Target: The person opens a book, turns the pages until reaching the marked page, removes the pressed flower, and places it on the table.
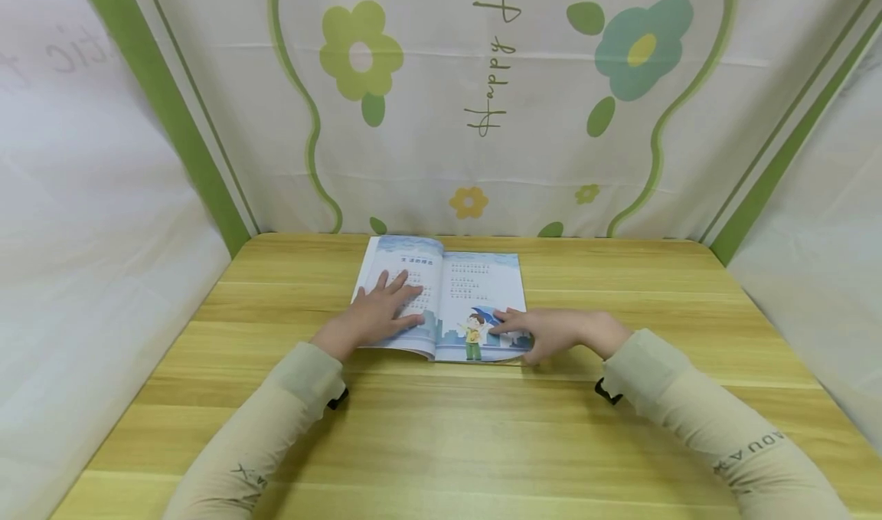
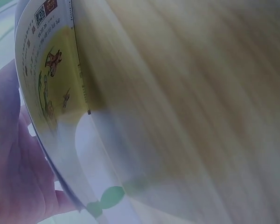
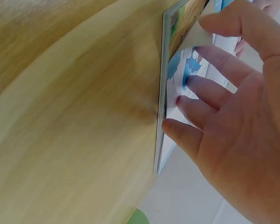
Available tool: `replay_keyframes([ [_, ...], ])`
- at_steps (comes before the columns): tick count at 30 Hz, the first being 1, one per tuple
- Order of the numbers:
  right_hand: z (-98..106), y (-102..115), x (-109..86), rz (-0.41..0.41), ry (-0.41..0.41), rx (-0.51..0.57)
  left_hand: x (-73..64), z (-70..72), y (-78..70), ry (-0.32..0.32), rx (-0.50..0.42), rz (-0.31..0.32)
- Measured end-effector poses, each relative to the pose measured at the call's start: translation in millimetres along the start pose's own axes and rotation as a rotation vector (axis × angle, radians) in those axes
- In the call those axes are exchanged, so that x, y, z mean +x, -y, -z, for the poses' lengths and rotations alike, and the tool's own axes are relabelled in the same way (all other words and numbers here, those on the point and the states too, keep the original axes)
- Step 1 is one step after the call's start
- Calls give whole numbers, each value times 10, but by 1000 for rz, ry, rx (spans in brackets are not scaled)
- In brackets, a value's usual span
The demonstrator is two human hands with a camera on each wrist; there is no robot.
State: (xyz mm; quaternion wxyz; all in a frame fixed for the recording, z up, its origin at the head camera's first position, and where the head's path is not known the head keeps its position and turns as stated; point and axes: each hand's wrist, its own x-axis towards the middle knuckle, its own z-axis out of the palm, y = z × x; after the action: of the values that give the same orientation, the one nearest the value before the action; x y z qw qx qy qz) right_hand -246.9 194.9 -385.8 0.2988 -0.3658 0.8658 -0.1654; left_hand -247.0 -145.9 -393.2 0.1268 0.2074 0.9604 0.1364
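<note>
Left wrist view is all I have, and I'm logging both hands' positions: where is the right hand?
Observer: The right hand is at the lower right corner of the book's right page.
Operator: Does that corner lie flat?
Observer: No, it curls up between the thumb and forefinger.
Operator: Is there a picture on that page?
Observer: Yes, a cartoon figure is printed low on it.
</note>
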Motion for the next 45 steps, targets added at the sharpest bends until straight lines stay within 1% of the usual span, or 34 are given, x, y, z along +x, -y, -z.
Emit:
replay_keyframes([
  [7,-7,7,-6,-17,-30,-8,12,-26,46,12,-14,-15],
  [13,-7,-12,22,36,-113,-72,-5,-9,33,8,-16,-31],
  [18,0,-44,38,60,-175,-75,-4,-12,19,12,-20,-32],
  [21,12,-68,47,97,-218,-77,7,-20,26,10,-17,-32],
  [26,19,-121,59,113,-302,-57,14,-19,28,14,-16,-31],
  [32,31,-92,86,32,-403,27,22,-17,28,13,-18,-27],
  [36,12,-62,126,-25,-501,88,26,-17,26,20,-18,-23],
  [39,-13,-48,175,-58,-565,197,31,-19,29,18,-20,-28],
  [45,-73,22,295,-59,-681,455,36,-24,32,20,-27,-28],
])
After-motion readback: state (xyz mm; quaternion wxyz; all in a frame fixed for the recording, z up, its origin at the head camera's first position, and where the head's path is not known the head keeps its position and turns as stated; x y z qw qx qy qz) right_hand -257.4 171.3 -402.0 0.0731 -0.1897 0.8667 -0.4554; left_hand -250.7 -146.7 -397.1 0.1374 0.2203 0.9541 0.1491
